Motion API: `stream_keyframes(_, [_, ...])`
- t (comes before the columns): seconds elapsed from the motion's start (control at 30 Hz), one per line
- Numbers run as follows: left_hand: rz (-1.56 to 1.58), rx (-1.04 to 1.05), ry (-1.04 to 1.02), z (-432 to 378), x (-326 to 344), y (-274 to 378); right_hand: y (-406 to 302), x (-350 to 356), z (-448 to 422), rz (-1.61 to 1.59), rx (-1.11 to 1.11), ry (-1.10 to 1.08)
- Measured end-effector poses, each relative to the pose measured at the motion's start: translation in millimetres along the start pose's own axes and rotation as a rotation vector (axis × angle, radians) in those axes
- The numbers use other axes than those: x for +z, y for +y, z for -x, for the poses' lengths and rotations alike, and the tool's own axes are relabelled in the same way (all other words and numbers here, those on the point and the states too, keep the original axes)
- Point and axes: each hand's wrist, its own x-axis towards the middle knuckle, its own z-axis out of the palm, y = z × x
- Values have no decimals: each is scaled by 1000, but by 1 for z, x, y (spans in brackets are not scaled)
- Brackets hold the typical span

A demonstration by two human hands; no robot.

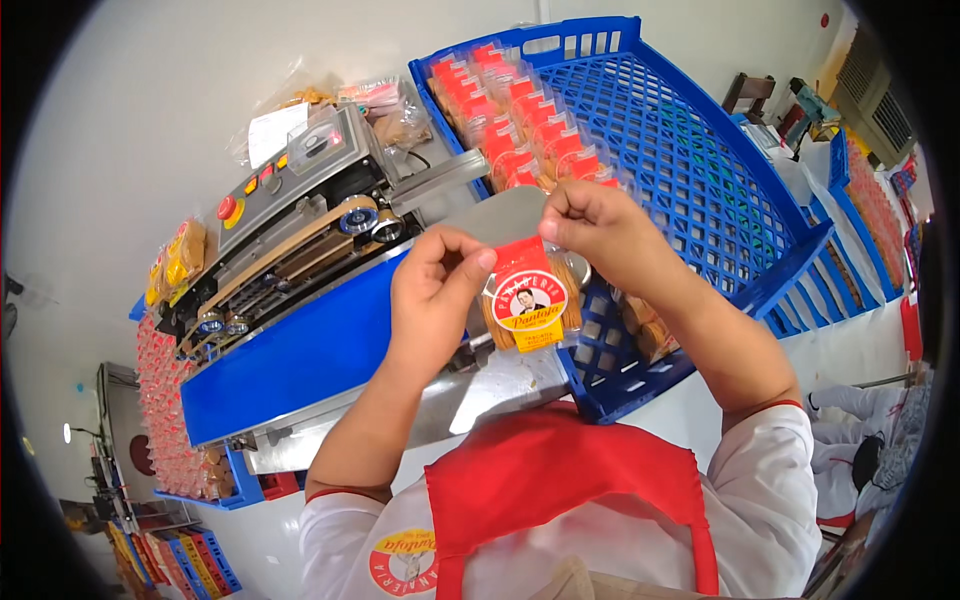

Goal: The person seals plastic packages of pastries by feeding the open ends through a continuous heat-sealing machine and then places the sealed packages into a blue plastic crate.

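Observation:
A clear plastic bag of biscuits (531,304), with a red top and a round printed label, hangs upright before my chest. My left hand (439,292) pinches its upper left corner between thumb and forefinger. At its upper right corner, the thumb and fingers of my right hand (604,236) grip the film. Behind and left of the bag stands a continuous band sealer (300,217) with a blue conveyor belt (300,341). A blue plastic crate (705,150) lies beyond my right hand, and rows of similar biscuit bags (517,112) fill its left side.
A red emergency stop button (227,208) sits on the sealer's panel. Bagged goods (180,251) stand at its left end. Another crate of red-topped packs (169,420) is beyond the belt. More stacked crates (847,262) and a person in white (847,450) are at right.

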Motion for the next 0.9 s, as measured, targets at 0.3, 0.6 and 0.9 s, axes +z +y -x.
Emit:
stream_keyframes(0.3, [-873, 199, -58, -85, -35, -17, 49, -14, -110, 52, 206, -48])
stream_keyframes(0.6, [-1409, 167, -158, -119, -42, -33, 75, -17, -161, 97, 236, 24])
stream_keyframes(0.9, [-1477, 98, -240, -110, -39, -22, 85, -19, -171, 15, 223, -4])
